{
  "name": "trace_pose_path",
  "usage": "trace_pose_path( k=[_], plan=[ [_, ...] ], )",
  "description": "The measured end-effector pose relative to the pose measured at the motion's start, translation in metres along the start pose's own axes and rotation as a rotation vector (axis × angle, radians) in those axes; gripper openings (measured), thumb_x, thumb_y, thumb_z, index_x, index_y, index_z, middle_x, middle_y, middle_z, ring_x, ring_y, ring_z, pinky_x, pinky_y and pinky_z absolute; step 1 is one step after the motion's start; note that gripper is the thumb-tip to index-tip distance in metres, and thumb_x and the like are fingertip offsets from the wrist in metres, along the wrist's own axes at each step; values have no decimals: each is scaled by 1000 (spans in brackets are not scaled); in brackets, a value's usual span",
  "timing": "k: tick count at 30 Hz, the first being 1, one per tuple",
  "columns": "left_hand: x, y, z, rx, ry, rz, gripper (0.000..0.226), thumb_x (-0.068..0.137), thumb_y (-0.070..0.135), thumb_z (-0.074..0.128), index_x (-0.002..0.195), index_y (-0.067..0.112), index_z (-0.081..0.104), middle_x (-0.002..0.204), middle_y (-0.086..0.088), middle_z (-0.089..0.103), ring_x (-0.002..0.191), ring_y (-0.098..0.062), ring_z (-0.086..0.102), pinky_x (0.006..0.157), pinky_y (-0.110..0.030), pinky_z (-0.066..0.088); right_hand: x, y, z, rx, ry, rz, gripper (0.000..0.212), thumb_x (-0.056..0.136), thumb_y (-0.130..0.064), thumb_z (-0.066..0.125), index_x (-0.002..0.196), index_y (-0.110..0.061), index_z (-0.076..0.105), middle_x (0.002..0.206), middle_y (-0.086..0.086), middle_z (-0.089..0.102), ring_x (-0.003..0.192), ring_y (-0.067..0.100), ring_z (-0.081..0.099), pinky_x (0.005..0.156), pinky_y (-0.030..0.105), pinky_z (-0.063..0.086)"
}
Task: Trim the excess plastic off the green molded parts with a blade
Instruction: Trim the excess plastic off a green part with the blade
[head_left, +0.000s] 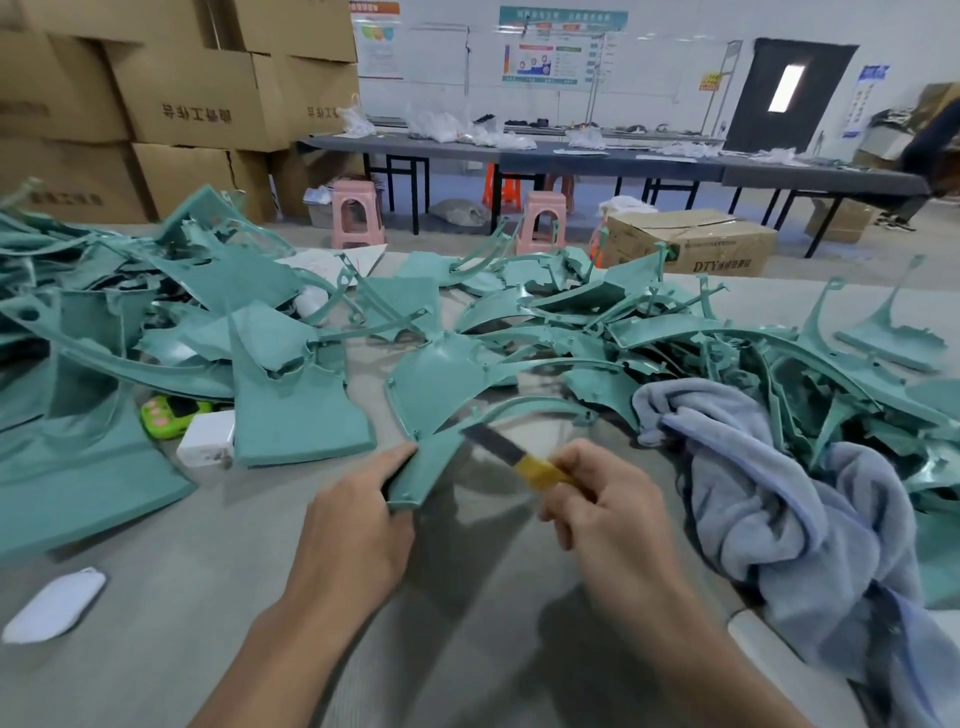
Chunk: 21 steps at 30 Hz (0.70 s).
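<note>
Here left hand (358, 514) grips green part (436, 415) by lower end; right hand (597, 499) pinches blade (498, 441) against part's arm

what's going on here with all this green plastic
A person is trimming molded parts at a table. The left hand holds one green part by its narrow end, while the right hand pinches a yellow-wrapped blade at its edge. More green parts are heaped around, a blue-grey cloth on the right.

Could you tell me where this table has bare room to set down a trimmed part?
The table is bare in front, between the white mask and the left hand. Green parts crowd behind, the blue towel on the right.
</note>
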<state>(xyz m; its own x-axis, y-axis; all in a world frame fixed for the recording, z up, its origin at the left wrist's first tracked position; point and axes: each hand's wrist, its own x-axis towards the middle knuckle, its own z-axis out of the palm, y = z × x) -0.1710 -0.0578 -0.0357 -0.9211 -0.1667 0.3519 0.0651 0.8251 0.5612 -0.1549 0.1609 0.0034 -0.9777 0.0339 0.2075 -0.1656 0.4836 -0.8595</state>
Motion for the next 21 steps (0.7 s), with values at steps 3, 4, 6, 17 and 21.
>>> trace_pose_path(
  k=[3, 4, 6, 17, 21],
  plan=[
    [1, 1, 0, -30, -16, 36, 50, 85, 18, 68, 128, 42, 63, 114, 12, 74, 99, -23, 67, 73, -27, 43, -6, -2, 24, -67, -66, -73, 17, 95, -16, 63, 82, -28, 60, 70, -4, 62, 59, 9, 52, 54, 29, 41],
    [1, 1, 0, -39, -23, 44, 48, 85, 19, 70, 126, 43, 63, 112, 12, 74, 98, -23, 67, 73, -27, 43, -7, -2, 28, -91, -82, -89, 21, 96, -19, 61, 78, -30, 58, 70, -6, 61, 61, 8, 51, 55, 26, 39],
    [1, 1, 1, -39, -33, 54, 46, 87, 24, 70, 128, 42, 63, 115, 12, 74, 102, -23, 67, 76, -29, 48, -7, -2, 32, -130, -122, -96, 31, 100, -24, 57, 71, -32, 52, 67, -9, 58, 60, 8, 49, 55, 26, 38],
    [5, -5, 7, -47, -32, -16, 43, 94, 25, 63, 132, 46, 63, 125, 14, 71, 113, -22, 66, 86, -32, 51, 50, 40, -5, -351, 279, 346, 46, 102, -32, 52, 60, -15, 58, 64, 4, 63, 62, 25, 55, 55, 34, 36],
    [4, -4, 6, -55, -31, -7, 41, 94, 27, 63, 130, 47, 64, 121, 14, 72, 110, -22, 67, 78, -29, 47, 42, 38, -7, -256, 236, 226, 36, 100, -26, 56, 69, -12, 68, 57, -4, 64, 56, 12, 57, 54, 33, 46]
  ],
)
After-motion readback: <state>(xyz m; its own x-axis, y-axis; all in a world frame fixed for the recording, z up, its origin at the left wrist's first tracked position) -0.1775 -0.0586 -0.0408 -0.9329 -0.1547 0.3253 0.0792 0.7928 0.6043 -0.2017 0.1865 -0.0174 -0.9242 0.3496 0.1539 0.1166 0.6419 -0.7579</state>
